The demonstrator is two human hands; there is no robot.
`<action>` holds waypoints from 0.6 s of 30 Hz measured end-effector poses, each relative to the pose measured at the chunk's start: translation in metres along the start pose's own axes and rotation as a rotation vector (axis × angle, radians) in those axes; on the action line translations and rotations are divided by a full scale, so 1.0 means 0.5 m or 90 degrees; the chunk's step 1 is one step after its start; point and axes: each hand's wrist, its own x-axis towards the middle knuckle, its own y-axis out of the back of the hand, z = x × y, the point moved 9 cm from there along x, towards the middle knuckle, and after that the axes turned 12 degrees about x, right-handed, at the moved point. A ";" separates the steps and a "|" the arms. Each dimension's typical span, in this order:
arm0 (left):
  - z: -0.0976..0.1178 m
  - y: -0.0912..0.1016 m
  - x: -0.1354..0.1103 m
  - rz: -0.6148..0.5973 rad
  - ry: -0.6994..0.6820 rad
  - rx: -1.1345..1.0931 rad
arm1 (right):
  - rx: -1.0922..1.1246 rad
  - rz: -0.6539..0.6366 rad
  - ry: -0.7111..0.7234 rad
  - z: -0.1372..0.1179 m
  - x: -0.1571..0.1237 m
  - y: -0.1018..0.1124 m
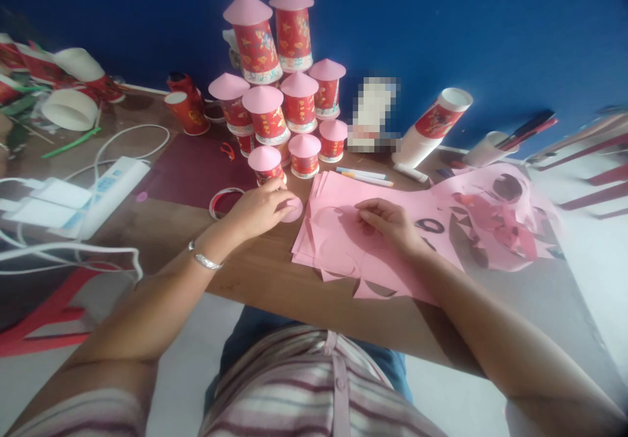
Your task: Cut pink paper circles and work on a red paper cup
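My left hand (pixel 267 207) is closed near the table's front, its fingertips on a small pink paper disc (pixel 294 210). My right hand (pixel 385 220) hovers over or rests on a stack of pink paper sheets (pixel 338 195), fingers curled together; whether anything is between them I cannot make out. Faint circle outlines show on the top sheet. Behind my left hand stand several red patterned paper lanterns with pink cone roofs, the nearest small lantern (pixel 267 174) just past my fingers. A tape roll (pixel 222 203) lies left of that hand.
Pink paper offcuts (pixel 510 227) and a dark ring (pixel 430 226) lie to the right. Markers (pixel 366 176), a stack of paper cups (pixel 432 126) and a pen cup (pixel 490 149) stand behind. A power strip (pixel 101 198) with white cables occupies the left side.
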 end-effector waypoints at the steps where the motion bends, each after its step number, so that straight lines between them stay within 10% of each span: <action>1: 0.000 0.000 0.000 0.001 0.001 -0.004 | -0.004 0.000 0.001 0.000 0.000 0.000; 18: -0.018 -0.009 -0.028 0.014 0.013 -0.081 | 0.002 -0.004 0.001 -0.002 -0.002 -0.003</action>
